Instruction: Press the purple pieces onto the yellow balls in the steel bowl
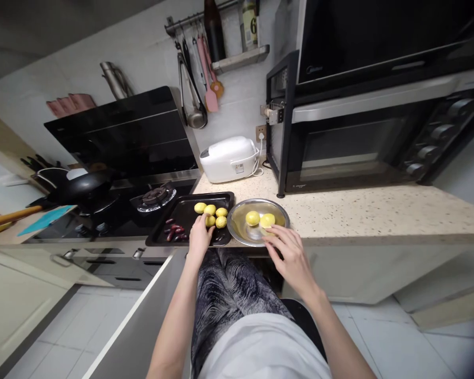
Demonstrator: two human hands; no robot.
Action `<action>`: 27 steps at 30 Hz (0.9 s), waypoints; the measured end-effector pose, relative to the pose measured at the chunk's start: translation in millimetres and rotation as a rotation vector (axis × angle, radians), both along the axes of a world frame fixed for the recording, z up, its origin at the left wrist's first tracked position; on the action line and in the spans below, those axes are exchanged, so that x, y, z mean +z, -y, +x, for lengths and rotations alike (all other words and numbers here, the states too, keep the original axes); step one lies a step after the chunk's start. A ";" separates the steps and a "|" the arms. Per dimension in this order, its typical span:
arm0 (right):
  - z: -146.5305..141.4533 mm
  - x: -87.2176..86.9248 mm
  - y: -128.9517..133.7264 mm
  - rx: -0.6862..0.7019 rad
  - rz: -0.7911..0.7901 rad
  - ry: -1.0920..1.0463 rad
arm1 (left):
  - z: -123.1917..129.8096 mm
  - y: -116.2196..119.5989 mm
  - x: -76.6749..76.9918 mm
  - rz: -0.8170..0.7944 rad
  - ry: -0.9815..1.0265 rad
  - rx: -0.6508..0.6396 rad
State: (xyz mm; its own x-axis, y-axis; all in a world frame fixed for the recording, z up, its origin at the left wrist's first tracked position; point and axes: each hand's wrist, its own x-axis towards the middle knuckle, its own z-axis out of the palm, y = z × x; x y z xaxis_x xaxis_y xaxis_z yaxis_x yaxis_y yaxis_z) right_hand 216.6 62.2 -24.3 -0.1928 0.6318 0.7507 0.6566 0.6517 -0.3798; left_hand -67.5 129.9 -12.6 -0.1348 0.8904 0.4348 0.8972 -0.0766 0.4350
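A black baking tray [169, 239] lies at the counter's front edge with several yellow dough balls [210, 209] and a cluster of dark red pieces [175, 230] on it. My left hand [200, 235] rests on the tray, its fingertips touching a yellow ball [209, 220]. To the right sits a round metal plate [237, 229] holding two more yellow balls [253, 218]. My right hand [287, 251] reaches over the plate's near rim, fingers on the right-hand yellow ball [267, 220]. Whether either hand grips its ball is unclear.
A white rice cooker [229, 158] stands behind the tray. A black oven [363, 142] on a rack fills the right of the speckled counter [379, 210]. A gas hob with a black pan [82, 187] lies to the left. Utensils hang on the wall.
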 end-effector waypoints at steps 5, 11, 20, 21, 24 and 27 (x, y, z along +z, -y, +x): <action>1.2 -7.8 1.8 -0.015 0.019 -0.048 | -0.4 -1.1 8.8 0.088 0.124 -0.012; 0.8 -12.5 -0.5 0.009 0.097 -0.091 | 32.3 5.8 25.0 0.249 0.273 -0.252; 0.1 -13.8 0.0 -0.001 0.093 -0.087 | 84.0 0.1 34.8 0.071 -0.027 -0.342; 0.1 -13.9 -0.2 -0.001 0.093 -0.091 | 86.0 -0.6 36.0 0.044 -0.049 -0.336; 0.0 -13.6 -0.5 0.000 0.092 -0.097 | 90.3 0.0 41.0 -0.038 -0.124 -0.302; 0.0 -13.3 -0.3 0.003 0.092 -0.104 | 94.1 2.7 46.7 -0.112 -0.220 -0.260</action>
